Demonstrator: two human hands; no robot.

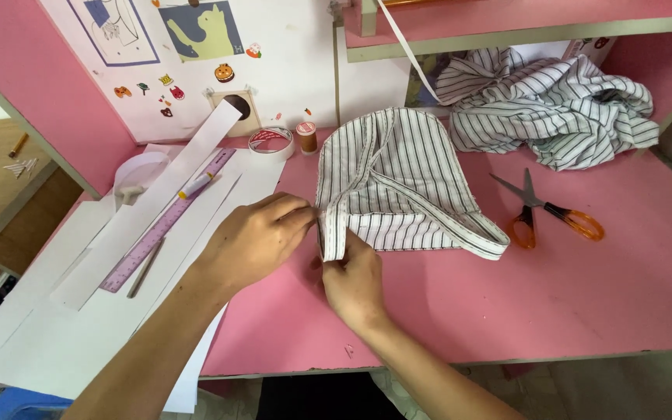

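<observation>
A striped white fabric piece (398,179) with a folded band along its edge lies on the pink table (554,295). My left hand (254,237) pinches the band's left end from the left. My right hand (354,281) grips the same end from below. Both hands meet at the fabric's lower left corner.
Orange-handled scissors (547,208) lie right of the fabric. A heap of striped cloth (554,105) sits at the back right. White paper sheets (79,311), a purple ruler (166,222), a marker (195,185), a tape roll (271,142) and a thread spool (306,137) lie at left.
</observation>
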